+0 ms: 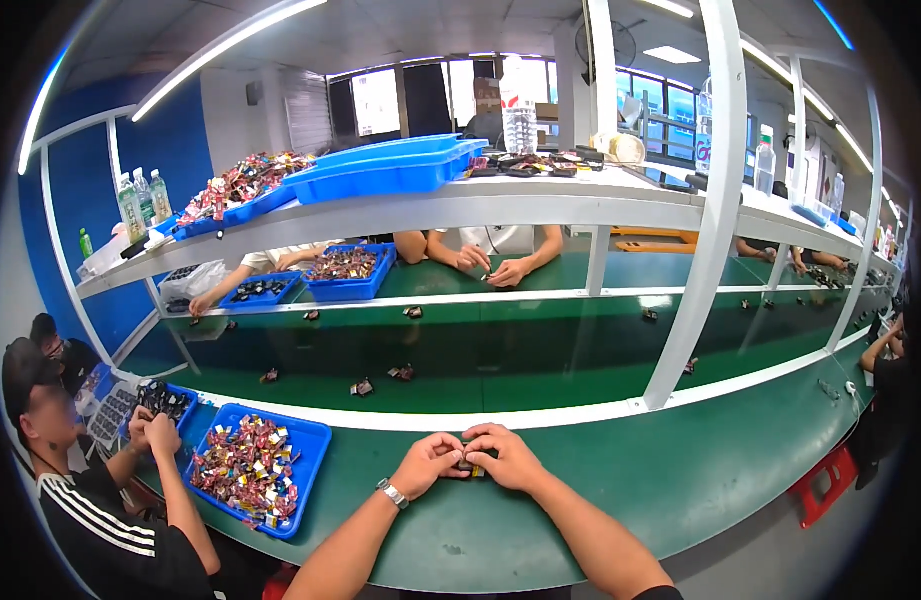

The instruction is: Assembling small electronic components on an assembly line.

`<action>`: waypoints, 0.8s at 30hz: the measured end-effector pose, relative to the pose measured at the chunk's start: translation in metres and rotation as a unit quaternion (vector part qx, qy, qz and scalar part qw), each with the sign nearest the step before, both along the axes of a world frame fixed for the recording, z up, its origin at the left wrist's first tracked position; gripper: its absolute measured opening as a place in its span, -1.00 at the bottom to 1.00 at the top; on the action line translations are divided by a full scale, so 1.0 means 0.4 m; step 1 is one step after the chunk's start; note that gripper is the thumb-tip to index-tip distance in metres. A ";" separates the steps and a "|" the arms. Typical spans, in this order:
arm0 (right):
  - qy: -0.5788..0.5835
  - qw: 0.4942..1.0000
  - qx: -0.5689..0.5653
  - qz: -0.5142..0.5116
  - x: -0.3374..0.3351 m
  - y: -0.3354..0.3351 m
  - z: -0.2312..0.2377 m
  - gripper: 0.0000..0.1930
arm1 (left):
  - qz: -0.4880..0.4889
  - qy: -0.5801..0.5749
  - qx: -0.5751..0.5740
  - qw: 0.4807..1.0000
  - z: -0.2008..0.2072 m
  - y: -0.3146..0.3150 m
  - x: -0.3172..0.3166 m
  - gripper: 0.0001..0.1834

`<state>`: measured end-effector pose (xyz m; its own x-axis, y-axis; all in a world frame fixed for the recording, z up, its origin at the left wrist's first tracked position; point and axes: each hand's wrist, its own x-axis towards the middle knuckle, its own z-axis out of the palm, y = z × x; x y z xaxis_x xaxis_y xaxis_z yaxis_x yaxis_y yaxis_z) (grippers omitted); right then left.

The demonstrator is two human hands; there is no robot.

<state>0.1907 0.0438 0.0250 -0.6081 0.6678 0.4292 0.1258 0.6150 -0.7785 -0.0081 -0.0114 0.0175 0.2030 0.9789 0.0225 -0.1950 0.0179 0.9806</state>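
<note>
My left hand (pixel 427 468), with a silver wristwatch (pixel 392 493) at the wrist, meets my right hand (pixel 508 460) just above the green worktop (pixel 581 490). The fingers of both hands are closed around one small dark part with a yellow piece (pixel 477 471). Most of that part is hidden behind my fingers, so its exact kind cannot be made out. Left of my hands, a blue tray (pixel 319 450) holds a heap of small red, yellow and white wired parts (pixel 246 465).
Beyond a white rail runs a green conveyor belt (pixel 501 350) carrying scattered small parts (pixel 402 373). A slanted white post (pixel 696 230) supports the shelf, where blue trays (pixel 381 170) and bottles stand. One co-worker (pixel 91 500) sits at left; others work opposite. A red stool (pixel 829 487) is at right.
</note>
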 end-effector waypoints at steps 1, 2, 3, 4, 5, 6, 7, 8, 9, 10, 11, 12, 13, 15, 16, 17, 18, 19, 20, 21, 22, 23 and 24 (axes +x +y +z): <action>-0.007 1.000 -0.003 0.003 -0.001 -0.002 0.002 -0.86 | -0.002 0.004 -0.008 1.000 0.000 -0.001 -0.002 -0.90; -0.007 1.000 -0.003 0.003 -0.001 -0.006 0.005 -0.86 | -0.004 0.008 -0.017 1.000 -0.001 -0.003 -0.003 -0.91; -0.010 1.000 0.007 -0.001 -0.001 -0.010 0.009 -0.86 | -0.004 0.002 -0.017 1.000 0.001 -0.005 0.001 -0.92; -0.013 1.000 0.017 -0.004 -0.001 -0.012 0.011 -0.85 | -0.005 0.003 -0.017 1.000 0.001 -0.005 0.001 -0.92; -0.013 1.000 0.017 -0.004 -0.002 -0.012 0.011 -0.85 | -0.006 0.000 -0.018 1.000 0.000 -0.003 0.001 -0.92; -0.011 1.000 0.022 -0.003 -0.003 -0.012 0.012 -0.86 | -0.008 -0.002 -0.018 1.000 0.000 -0.002 0.001 -0.93; -0.009 1.000 0.026 -0.002 -0.004 -0.014 0.012 -0.86 | -0.008 -0.001 -0.020 1.000 -0.001 -0.003 0.000 -0.93; -0.008 1.000 0.025 -0.002 -0.004 -0.015 0.013 -0.86 | -0.007 0.005 -0.016 1.000 -0.002 -0.003 -0.002 -0.92; -0.008 0.999 0.031 -0.008 -0.003 -0.015 0.015 -0.86 | -0.005 0.011 -0.013 1.000 -0.002 -0.003 -0.003 -0.92; -0.007 0.999 0.037 -0.014 -0.002 -0.017 0.016 -0.86 | -0.006 0.012 -0.014 1.000 -0.001 -0.004 -0.004 -0.92; -0.008 0.999 0.038 -0.014 0.000 -0.018 0.017 -0.86 | -0.013 -0.011 -0.014 1.000 0.002 -0.002 0.000 -0.91; -0.018 0.998 0.046 -0.023 0.002 -0.019 0.017 -0.87 | -0.021 -0.034 -0.013 0.999 0.004 -0.001 0.002 -0.90; -0.029 0.998 0.055 -0.032 0.004 -0.020 0.018 -0.87 | -0.021 -0.035 -0.013 0.999 0.005 -0.001 0.003 -0.90; -0.033 0.996 0.067 -0.043 0.000 -0.024 0.017 -0.87 | -0.014 -0.012 -0.014 1.000 0.004 -0.002 0.002 -0.86; -0.037 0.995 0.079 -0.055 -0.003 -0.026 0.018 -0.87 | -0.013 -0.012 -0.014 1.000 0.000 0.001 0.001 -0.86; -0.037 0.995 0.078 -0.055 -0.005 -0.031 0.018 -0.87 | -0.007 -0.012 -0.014 1.000 -0.001 0.001 0.001 -0.85; -0.037 0.993 0.084 -0.069 -0.009 -0.036 0.019 -0.87 | 0.000 -0.012 -0.015 1.000 0.000 -0.001 0.001 -0.83; -0.036 0.992 0.089 -0.084 -0.011 -0.039 0.018 -0.87 | -0.001 -0.012 -0.016 1.000 0.000 -0.002 0.002 -0.83; -0.036 0.992 0.088 -0.084 -0.013 -0.039 0.017 -0.87 | 0.005 -0.023 -0.013 1.000 0.001 -0.003 0.003 -0.81; -0.032 0.990 0.105 -0.089 -0.014 -0.037 0.016 -0.88 | 0.011 -0.034 -0.009 0.999 0.005 -0.005 0.005 -0.79; -0.028 0.988 0.122 -0.095 -0.014 -0.036 0.016 -0.88 | 0.010 -0.033 -0.010 0.999 0.011 -0.007 0.009 -0.79; -0.028 0.987 0.122 -0.097 -0.014 -0.040 0.018 -0.88 | 0.008 -0.041 -0.016 0.999 0.017 -0.009 0.013 -0.77; -0.012 0.987 0.121 -0.107 -0.017 -0.045 0.022 -0.88 | 0.007 -0.047 -0.022 0.999 0.021 -0.008 0.014 -0.74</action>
<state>0.1838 0.0257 0.0337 -0.4755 0.6617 0.5796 0.2893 0.7399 -0.6074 -0.0025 -0.0148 0.0261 0.1882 0.9821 -0.0015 -0.2875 0.0566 0.9561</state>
